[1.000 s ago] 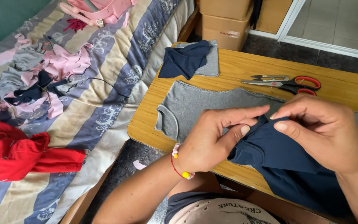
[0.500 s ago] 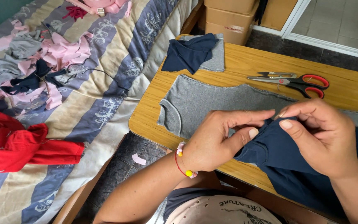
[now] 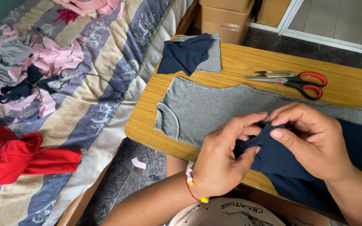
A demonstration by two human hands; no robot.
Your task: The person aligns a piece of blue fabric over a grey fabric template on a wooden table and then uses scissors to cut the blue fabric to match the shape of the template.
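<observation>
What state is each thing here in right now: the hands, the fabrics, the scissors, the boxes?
Left hand: pinching the navy fabric.
Right hand: pinching the same navy fabric.
Navy fabric: bunched at the fingers, draped over the table edge.
Grey fabric piece: spread flat on the wooden table.
Scissors: closed, lying flat.
Small navy and grey pieces: stacked at the table corner.
Cardboard boxes: closed.
Red garment: crumpled on the bed.

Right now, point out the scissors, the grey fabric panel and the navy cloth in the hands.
scissors (image 3: 292, 79): head view, at the pivot.
grey fabric panel (image 3: 206, 106): head view, flat middle.
navy cloth (image 3: 273, 161): head view, fold below the fingers.
</observation>
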